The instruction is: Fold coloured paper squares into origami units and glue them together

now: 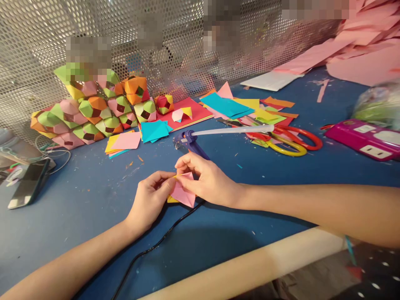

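My left hand (150,200) and my right hand (208,179) meet over the blue table (93,196), both pinched on a small folded piece of pink and yellow paper (183,193). The left fingers grip its left edge, and the right thumb and fingers press its upper fold. Just behind my hands lies a blue glue gun (192,143) with a long clear glue stick (233,130) sticking out to the right. Its black cord (156,246) runs toward the front edge.
A pile of folded multicoloured paper cubes (93,112) stands at the back left against a perforated metal screen. Loose coloured paper squares (228,106), red and yellow scissors (290,141), a pink box (365,139), a phone (29,183) and pink sheets (359,54) lie around.
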A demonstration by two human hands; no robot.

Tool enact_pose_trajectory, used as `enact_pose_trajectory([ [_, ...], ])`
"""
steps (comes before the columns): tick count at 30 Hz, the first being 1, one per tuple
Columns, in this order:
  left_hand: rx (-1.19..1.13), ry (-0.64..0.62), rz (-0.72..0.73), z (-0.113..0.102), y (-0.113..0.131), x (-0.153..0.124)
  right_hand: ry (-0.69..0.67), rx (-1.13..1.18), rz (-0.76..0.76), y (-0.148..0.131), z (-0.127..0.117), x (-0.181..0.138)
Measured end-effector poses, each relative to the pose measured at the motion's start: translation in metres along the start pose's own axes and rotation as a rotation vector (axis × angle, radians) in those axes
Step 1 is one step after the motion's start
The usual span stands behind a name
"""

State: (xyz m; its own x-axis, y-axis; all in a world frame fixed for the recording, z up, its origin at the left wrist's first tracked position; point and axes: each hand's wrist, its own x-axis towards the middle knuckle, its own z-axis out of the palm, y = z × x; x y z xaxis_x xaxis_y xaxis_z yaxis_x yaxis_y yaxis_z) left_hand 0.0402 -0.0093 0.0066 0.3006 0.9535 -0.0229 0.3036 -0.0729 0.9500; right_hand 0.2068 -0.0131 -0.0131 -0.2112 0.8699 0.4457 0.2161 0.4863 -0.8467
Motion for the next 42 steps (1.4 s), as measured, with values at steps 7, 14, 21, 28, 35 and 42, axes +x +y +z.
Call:
enact_pose_trajectory([
  [7,0.107,0.082,0.086,0.0,0.0,-0.002,0.004,0.044,-0.008,0.0,-0.001,0.001],
  [14,0.122,0.038,0.066,0.001,-0.004,-0.003,0.012,-0.196,-0.164,0.004,-0.002,-0.003],
  [21,0.119,0.034,0.096,0.0,-0.006,-0.001,0.024,-0.225,-0.197,0.006,0.0,-0.002],
  [28,0.008,0.146,0.144,-0.001,-0.008,0.003,0.025,-0.153,-0.202,0.004,-0.005,-0.001],
  [35,-0.145,0.171,0.095,-0.001,-0.011,0.009,0.069,-0.118,-0.088,0.007,-0.002,0.001],
  [42,-0.084,0.06,0.05,0.002,-0.007,0.004,0.062,-0.214,-0.169,0.011,0.001,0.001],
])
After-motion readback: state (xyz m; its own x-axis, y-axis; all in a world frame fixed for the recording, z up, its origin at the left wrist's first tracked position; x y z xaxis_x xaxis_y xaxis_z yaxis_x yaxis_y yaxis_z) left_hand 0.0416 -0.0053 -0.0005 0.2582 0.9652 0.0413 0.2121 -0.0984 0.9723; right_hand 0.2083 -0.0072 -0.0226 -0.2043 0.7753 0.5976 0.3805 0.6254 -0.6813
